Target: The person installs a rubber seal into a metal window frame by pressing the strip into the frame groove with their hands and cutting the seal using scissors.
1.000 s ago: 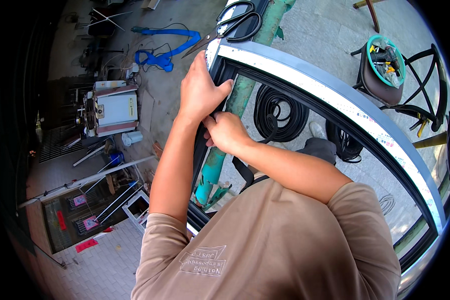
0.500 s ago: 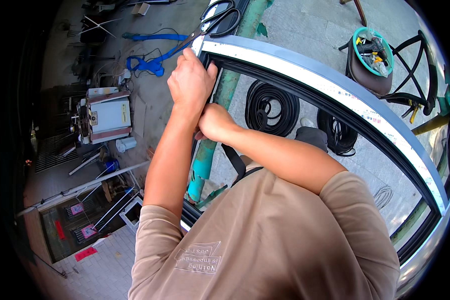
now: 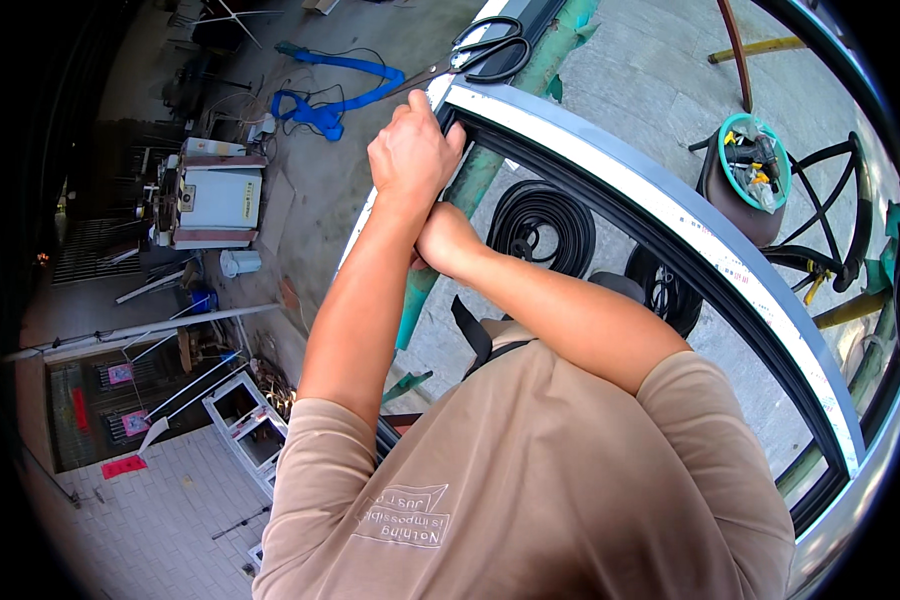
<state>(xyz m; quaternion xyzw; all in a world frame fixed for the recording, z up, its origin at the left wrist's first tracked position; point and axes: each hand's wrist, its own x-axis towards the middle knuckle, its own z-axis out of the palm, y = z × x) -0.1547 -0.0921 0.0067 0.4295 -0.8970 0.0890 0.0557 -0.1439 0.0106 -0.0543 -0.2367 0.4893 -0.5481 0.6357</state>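
Note:
A metal window frame (image 3: 670, 207) with white printed film and black rubber sealing strip (image 3: 580, 175) along its inner edge lies across two green-wrapped bars. My left hand (image 3: 410, 150) is curled over the left side bar near the far corner, its thumb inside against the strip. Just below that wrist, my right hand (image 3: 450, 240) is closed at the same bar; its fingers are mostly hidden, and what they hold cannot be made out. Black-handled scissors (image 3: 495, 50) rest on the frame beyond my left hand, blades pointing left.
Coils of black rubber strip (image 3: 542, 230) lie on the floor inside the frame. At right a turquoise basket (image 3: 727, 165) with a drill and small parts sits on a chair (image 3: 715, 205). A blue strap (image 3: 320, 115) and a white-topped machine (image 3: 218, 197) are on the left.
The view has shifted, so the frame, scissors and both hands appear farther right. Both hands keep nearly the same grip and place on the bar.

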